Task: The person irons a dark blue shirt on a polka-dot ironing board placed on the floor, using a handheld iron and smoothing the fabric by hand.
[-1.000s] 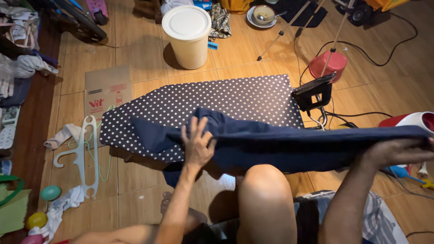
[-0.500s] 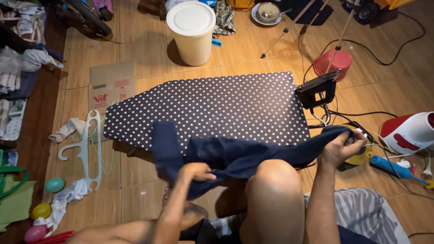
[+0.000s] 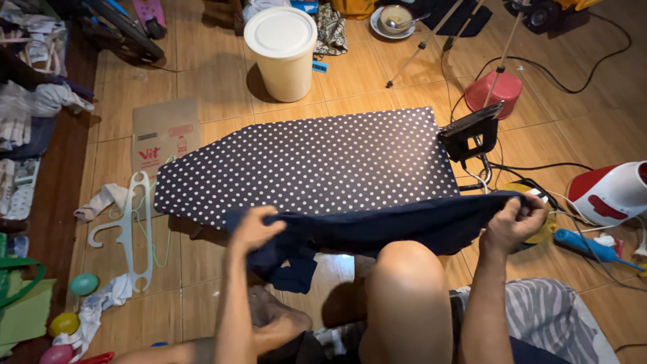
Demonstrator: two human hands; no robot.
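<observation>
I sit on the floor behind a low ironing board (image 3: 317, 158) with a dark cover dotted in white. A navy blue garment (image 3: 377, 229) is stretched along the board's near edge, over my raised knee. My left hand (image 3: 255, 228) grips the garment's left end, where a loose part hangs down. My right hand (image 3: 513, 221) grips its right end, past the board's right corner. The board's top is bare.
A black iron rest (image 3: 472, 131) sticks out at the board's right end, with cables beside it. A cream lidded bucket (image 3: 282, 50) and a red basin (image 3: 493, 91) stand beyond. White hangers (image 3: 131, 229) and a cardboard piece (image 3: 163, 131) lie to the left; a red-and-white appliance (image 3: 610, 192) sits right.
The garment was bunched between my hands half a second ago. Now both hands have moved apart and pulled it out straight along the board's near edge.
</observation>
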